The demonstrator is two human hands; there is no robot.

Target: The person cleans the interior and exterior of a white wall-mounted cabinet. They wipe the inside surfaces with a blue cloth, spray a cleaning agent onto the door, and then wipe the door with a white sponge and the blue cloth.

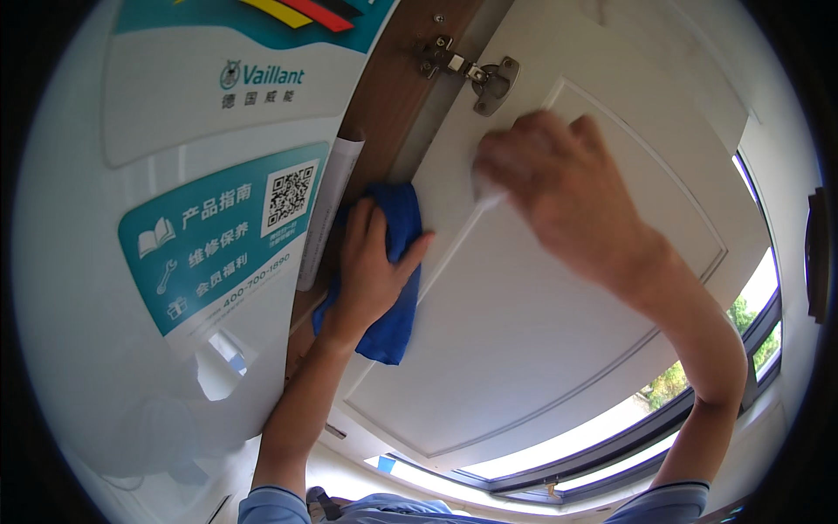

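Observation:
My left hand (370,268) grips a blue cloth (400,327) at the hinge-side edge of a white cabinet door (524,327). Its thumb lies across the cloth, and part of the cloth hangs below the palm. Higher up, my right hand (550,177) is curled in front of the door's raised moulding and blurred by motion. A small whitish thing (486,191) shows under its fingers, too smeared to name. Above the hands, a metal concealed hinge (474,72) joins the door to the brown cabinet side panel (399,85).
A white Vaillant appliance (216,137) fills the left, bearing a teal label (216,229) with writing and a printed code. Rolled paper (330,209) stands between it and the cabinet side. A dark-framed window (589,452) lies beyond the door at lower right.

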